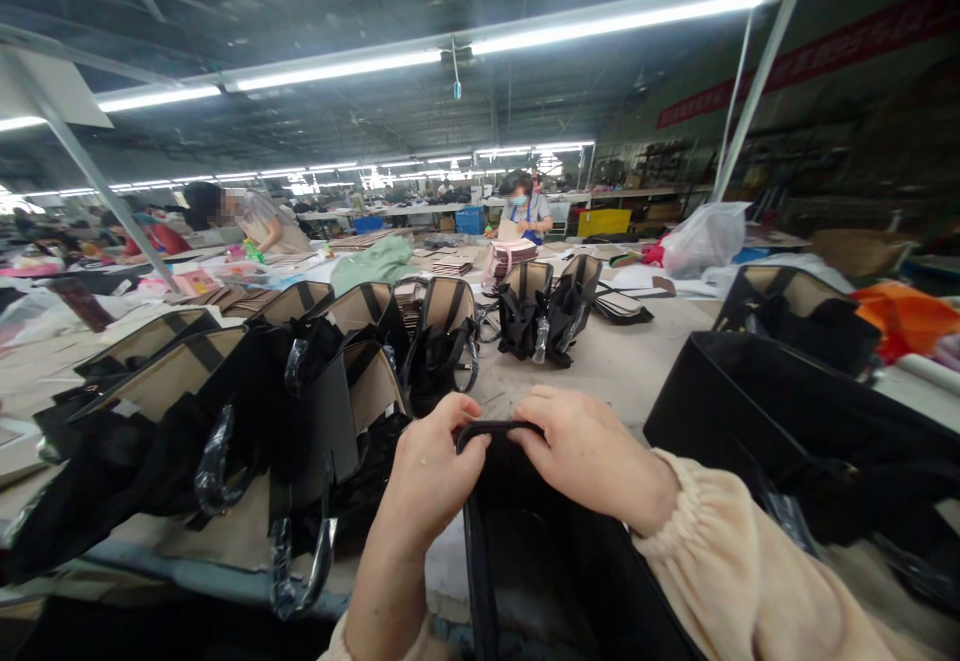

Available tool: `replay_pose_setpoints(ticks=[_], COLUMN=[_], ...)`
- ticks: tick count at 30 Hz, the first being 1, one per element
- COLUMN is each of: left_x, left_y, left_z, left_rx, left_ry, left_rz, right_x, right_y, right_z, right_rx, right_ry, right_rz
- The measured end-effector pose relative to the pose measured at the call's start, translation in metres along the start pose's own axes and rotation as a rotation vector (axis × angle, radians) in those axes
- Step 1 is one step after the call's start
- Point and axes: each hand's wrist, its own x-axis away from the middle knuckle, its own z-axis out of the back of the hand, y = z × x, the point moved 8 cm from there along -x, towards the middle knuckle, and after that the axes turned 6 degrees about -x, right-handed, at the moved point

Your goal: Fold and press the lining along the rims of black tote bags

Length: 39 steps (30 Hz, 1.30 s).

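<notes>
A black handbag (570, 571) stands in front of me at the table's near edge, its dark inside facing up. Its far rim is pinched by my left hand (435, 466), thumb inside and fingers over the outer side. A short way to the right on the same rim, my right hand (585, 446) grips it in a like manner. Both hands are closed on the edge, with a small gap between them. Left of my left hand is a black bag (319, 401) with a beige lining and a plastic-wrapped handle (304, 561).
Several more black bags (180, 371) crowd the left side; two small ones (551, 306) stand ahead. Larger black bags (795, 421) are on the right, near an orange cloth (907, 316) and a clear plastic bag (705, 239). Two people (525, 211) work across the table.
</notes>
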Motion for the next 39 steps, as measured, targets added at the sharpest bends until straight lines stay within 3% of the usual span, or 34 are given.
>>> replay_pose_setpoints(ticks=[6,18,25,39], left_x=[0.006,0.007,0.005,0.003], left_y=[0.011,0.018,0.018,0.008], left_z=[0.012,0.015,0.013,0.013], left_rx=[-0.085,-0.140,-0.056,-0.124], left_ry=[0.127,0.165,0.163,0.205], left_rz=[-0.085,-0.105,-0.176,-0.029], right_x=[0.000,0.000,-0.002,0.000], right_y=[0.002,0.003,0.001,0.000], right_z=[0.000,-0.001,-0.002,0.001], right_rx=[0.009,0.031,0.037,0.030], right_ry=[0.002,0.017,0.014,-0.006], right_rz=[-0.010,-0.011,-0.001,-0.008])
